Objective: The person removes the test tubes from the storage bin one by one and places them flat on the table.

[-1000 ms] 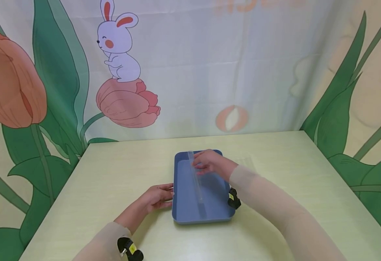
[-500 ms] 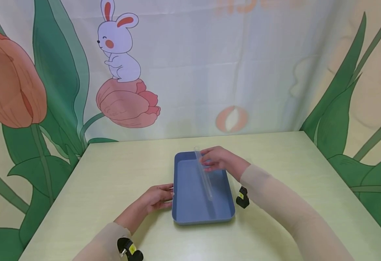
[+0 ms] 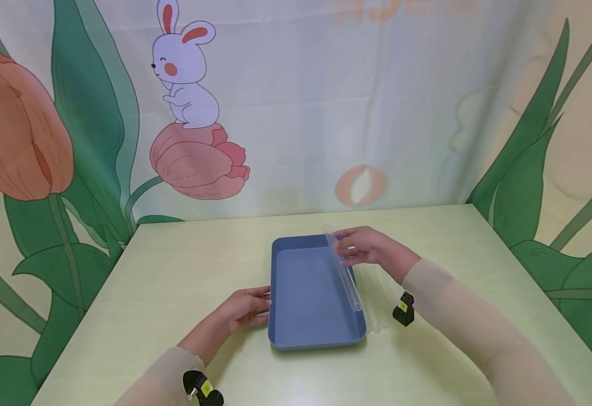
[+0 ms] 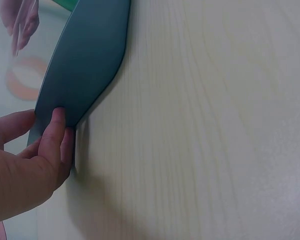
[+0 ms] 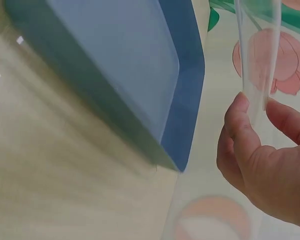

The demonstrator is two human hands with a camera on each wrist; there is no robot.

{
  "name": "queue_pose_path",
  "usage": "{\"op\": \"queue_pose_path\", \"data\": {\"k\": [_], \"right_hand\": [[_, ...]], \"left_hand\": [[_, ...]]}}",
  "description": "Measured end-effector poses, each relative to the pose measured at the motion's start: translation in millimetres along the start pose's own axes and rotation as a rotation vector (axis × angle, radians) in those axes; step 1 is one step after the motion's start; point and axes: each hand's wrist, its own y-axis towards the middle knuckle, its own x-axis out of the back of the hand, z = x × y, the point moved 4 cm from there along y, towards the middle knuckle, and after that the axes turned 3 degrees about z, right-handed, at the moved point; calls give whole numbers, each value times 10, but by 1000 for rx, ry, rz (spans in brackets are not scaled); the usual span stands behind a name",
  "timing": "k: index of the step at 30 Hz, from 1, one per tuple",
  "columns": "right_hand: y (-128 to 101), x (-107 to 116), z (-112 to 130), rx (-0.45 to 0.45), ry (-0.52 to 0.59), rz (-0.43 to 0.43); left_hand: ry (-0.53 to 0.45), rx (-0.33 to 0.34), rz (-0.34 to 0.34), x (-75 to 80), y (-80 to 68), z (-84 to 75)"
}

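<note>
A blue rectangular tray (image 3: 306, 282) lies mid-table, with nothing on its floor. My right hand (image 3: 367, 248) pinches a clear tube (image 3: 347, 282) near its far end. The tube hangs slanted over the tray's right rim, its near end pointing toward me. In the right wrist view the thumb and fingers of my right hand (image 5: 260, 160) close round the tube (image 5: 260, 50), with the tray (image 5: 115, 60) below and left. My left hand (image 3: 242, 307) rests on the table with its fingertips against the tray's left wall. The left wrist view shows the left hand (image 4: 25, 165) touching the tray (image 4: 85, 55).
The pale green table (image 3: 174, 270) is walled by a printed curtain (image 3: 296, 113) at the back and sides. A faint clear shape (image 3: 375, 304), maybe another tube, lies on the table just right of the tray.
My right hand has carried the clear tube from over the tray's middle to its right rim. The left hand and the tray have stayed put.
</note>
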Motion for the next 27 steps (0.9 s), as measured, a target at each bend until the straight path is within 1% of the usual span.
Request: {"op": "queue_pose_path", "data": {"k": [7,12,18,23,27], "right_hand": [[-121,269,-58,3,31,-4],[-204,432,-106,12,18,-12],[-288,603,-172,17,-5,-42],[-357,737,-224,18,-22,-69],[-399,843,-284,5,-28,-92]], "left_hand": [[9,-1,2,2,2,-9],[-2,-8,11,-4,6,-10],[-3,-10,12,-4,4,-9],[5,-20,26,-2,3,-12],[8,-21,28,-3,4,-8]]}}
